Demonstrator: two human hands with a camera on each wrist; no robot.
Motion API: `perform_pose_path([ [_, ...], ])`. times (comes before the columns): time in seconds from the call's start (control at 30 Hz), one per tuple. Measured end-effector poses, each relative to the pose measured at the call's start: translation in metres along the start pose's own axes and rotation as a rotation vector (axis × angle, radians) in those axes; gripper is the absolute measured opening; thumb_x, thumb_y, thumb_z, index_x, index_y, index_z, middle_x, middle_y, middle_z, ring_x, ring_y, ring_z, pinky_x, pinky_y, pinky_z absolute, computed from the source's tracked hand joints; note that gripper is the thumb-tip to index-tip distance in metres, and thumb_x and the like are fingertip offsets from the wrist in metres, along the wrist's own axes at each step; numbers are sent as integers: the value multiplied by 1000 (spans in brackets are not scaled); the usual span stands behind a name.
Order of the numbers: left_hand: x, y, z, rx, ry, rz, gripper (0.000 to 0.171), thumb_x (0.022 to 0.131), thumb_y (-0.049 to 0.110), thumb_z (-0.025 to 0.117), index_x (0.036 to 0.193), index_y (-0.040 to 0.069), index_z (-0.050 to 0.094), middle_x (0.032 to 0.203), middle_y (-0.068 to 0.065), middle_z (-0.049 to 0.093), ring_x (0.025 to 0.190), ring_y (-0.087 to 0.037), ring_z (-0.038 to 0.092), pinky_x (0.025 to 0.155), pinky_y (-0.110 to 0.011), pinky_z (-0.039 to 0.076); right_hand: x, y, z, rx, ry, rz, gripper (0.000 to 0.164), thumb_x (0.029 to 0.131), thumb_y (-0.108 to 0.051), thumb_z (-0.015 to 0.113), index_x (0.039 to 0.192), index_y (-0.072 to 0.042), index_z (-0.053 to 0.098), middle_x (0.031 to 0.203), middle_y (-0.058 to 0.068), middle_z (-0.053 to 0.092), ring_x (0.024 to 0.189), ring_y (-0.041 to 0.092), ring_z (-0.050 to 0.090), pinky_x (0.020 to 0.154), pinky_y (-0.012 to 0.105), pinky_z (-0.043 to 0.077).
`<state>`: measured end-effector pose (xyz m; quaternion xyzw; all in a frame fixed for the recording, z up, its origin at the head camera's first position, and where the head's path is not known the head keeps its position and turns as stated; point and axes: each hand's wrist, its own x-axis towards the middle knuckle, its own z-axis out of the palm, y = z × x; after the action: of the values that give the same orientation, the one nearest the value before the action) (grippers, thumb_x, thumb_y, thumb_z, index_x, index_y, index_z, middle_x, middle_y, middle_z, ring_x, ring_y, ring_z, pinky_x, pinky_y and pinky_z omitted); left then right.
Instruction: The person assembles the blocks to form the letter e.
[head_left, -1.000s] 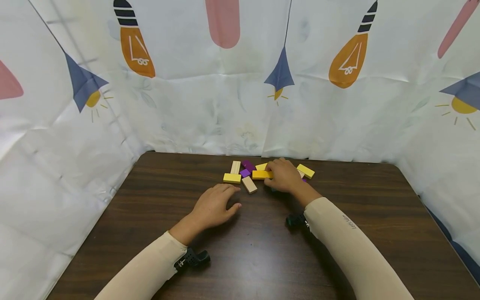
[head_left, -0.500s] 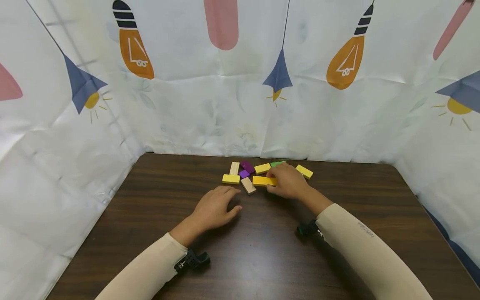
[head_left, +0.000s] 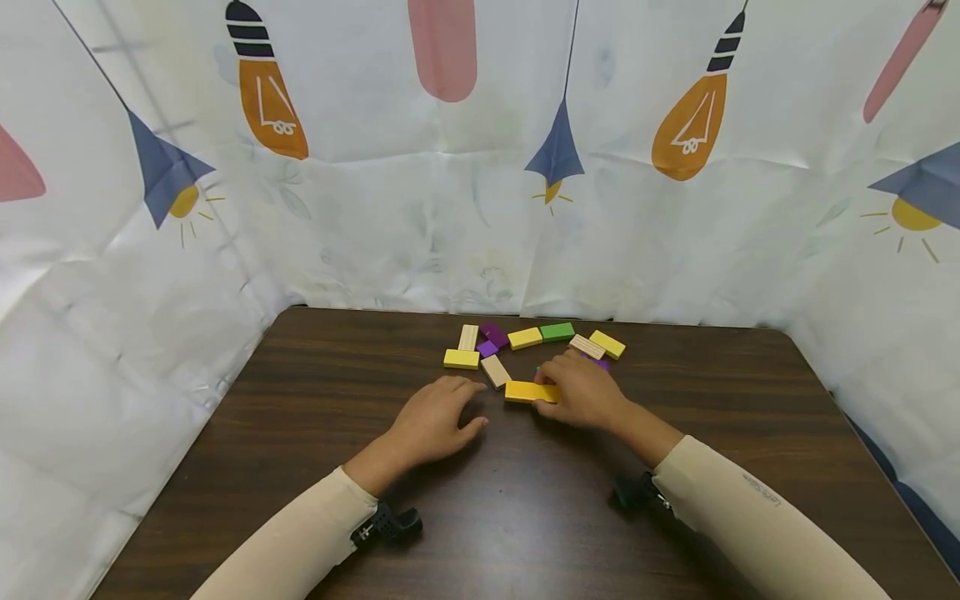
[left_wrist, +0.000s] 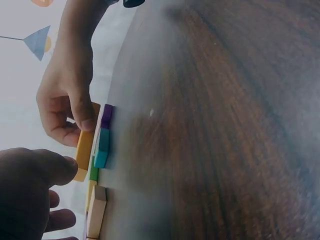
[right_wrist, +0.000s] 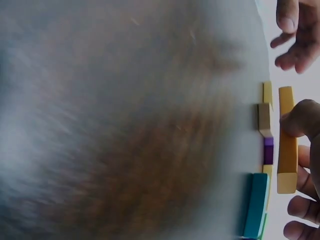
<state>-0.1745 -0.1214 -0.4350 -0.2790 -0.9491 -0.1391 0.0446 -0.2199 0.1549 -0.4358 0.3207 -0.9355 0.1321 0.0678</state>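
My right hand [head_left: 585, 390] pinches an orange-yellow wooden block [head_left: 525, 392] between thumb and fingers, and in the right wrist view the block [right_wrist: 287, 150] appears raised above the table. To its left, my left hand [head_left: 433, 421] has relaxed fingers and holds nothing, its fingertips near a tan block [head_left: 495, 372]. Behind the hands lie a yellow block [head_left: 461, 359], a purple block [head_left: 487, 349], a green block [head_left: 557, 332] and several others. A teal block [left_wrist: 102, 148] shows in the left wrist view; my right hand mostly hides it in the head view.
The blocks lie in a loose group toward the far edge of the dark wood table [head_left: 337, 367]. A pale wood block [head_left: 587, 347] and another yellow block [head_left: 607, 344] sit at the group's right end. A patterned white curtain [head_left: 390, 225] hangs behind the table.
My right hand has drawn the orange-yellow block out of the group toward me, uncovering the green and pale blocks behind. The left hand has barely moved.
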Motion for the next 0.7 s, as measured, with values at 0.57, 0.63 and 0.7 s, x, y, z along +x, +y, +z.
perform_pose_path([
  [0.57,-1,12,8,-13,-8,101,50,93,40,74,133,11,65,129,-4,65,123,-23,57,103,-42,48,-32,-15,3,50,-31,-28,29,82,-40,83,101,-20,72,91,-10,61,85,12,48,70,29,46],
  [0.63,-2,14,9,-13,-9,118,50,93,41,74,133,12,65,128,-3,65,122,-22,58,102,-42,48,-35,-16,3,55,-40,-26,29,83,-39,83,101,-20,72,91,-10,60,85,12,47,69,28,45],
  [0.7,-2,16,11,-20,-11,130,49,93,41,75,132,12,66,127,-3,65,121,-22,58,102,-42,49,-38,-18,4,61,-47,-25,29,83,-40,82,102,-20,71,91,-11,60,84,11,47,69,28,44],
])
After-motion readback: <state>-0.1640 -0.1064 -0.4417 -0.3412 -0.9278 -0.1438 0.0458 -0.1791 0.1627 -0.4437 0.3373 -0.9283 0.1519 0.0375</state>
